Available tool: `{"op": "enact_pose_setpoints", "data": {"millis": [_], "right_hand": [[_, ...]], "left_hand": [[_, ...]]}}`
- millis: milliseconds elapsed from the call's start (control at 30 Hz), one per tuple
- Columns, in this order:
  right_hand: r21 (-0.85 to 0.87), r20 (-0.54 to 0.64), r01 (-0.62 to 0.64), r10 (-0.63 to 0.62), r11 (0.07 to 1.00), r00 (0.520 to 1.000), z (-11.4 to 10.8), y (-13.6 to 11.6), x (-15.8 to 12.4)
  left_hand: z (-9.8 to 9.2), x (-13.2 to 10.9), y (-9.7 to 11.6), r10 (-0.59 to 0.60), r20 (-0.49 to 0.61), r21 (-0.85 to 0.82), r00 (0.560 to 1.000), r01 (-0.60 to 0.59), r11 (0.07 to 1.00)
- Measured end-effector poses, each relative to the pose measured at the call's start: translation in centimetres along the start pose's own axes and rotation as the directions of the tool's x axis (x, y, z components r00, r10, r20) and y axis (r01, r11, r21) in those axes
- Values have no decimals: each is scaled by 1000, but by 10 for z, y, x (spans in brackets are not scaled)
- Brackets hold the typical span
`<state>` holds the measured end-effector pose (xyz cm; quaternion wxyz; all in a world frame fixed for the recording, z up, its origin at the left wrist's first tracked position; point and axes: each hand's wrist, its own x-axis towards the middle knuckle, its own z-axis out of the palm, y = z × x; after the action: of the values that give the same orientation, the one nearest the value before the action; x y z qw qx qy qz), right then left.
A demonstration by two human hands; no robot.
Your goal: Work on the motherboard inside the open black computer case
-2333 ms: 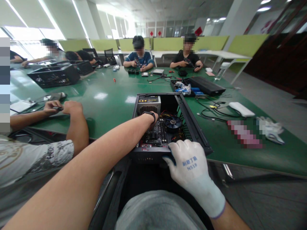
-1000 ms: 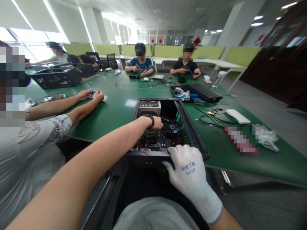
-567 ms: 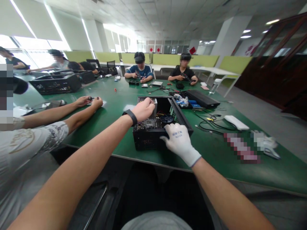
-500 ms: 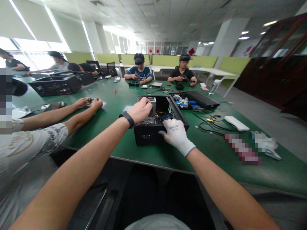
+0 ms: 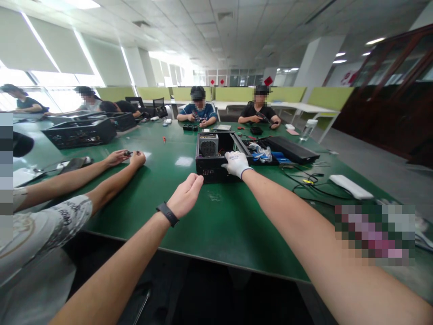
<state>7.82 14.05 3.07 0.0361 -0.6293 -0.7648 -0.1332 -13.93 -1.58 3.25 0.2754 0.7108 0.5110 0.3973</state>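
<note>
A black computer case [image 5: 219, 175] lies on the green table with its top side uncovered. Inside it, at the left, sits a grey power supply [image 5: 209, 146] with a fan grille. My right hand [image 5: 237, 163], in a white glove, grips the near edge of the case. My left hand [image 5: 186, 193], bare with a dark band on the wrist, hovers over the table just in front of the case's near left corner. Its fingers are closed together; whatever they may hold is hidden.
Cables [image 5: 304, 183] and a white box-like object [image 5: 351, 187] lie to the right. Behind them are a black panel [image 5: 291, 150] and blue-white gloves [image 5: 260, 153]. At left, a co-worker's hands [image 5: 126, 157] handle a small part. Other open cases [image 5: 79, 133] stand beyond; two people sit opposite.
My left hand has drawn back from over the power supply to in front of the case. The case sits farther from the table's near edge, with my right hand still on it.
</note>
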Motion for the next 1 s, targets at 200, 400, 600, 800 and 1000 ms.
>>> {"op": "enact_pose_setpoints", "data": {"millis": [200, 400, 600, 800, 1000], "right_hand": [[-1, -2, -7, 7, 1000, 1000, 6, 3, 25], [3, 8, -16, 16, 1000, 1000, 4, 1, 24], [-1, -11, -6, 6, 1000, 1000, -5, -7, -8], [-10, -44, 10, -10, 1000, 999, -15, -17, -71], [7, -85, 35, -34, 999, 996, -29, -23, -164]], "left_hand": [[6, -6, -17, -27, 15, 16, 1000, 27, 1000], [6, -12, -25, -52, 22, 17, 998, 51, 999], [2, -17, -23, -34, 24, -1, 999, 34, 999], [-4, -9, 2, -11, 1, 9, 1000, 11, 1000], [2, 12, 47, 85, 26, 157, 996, -88, 984]]}}
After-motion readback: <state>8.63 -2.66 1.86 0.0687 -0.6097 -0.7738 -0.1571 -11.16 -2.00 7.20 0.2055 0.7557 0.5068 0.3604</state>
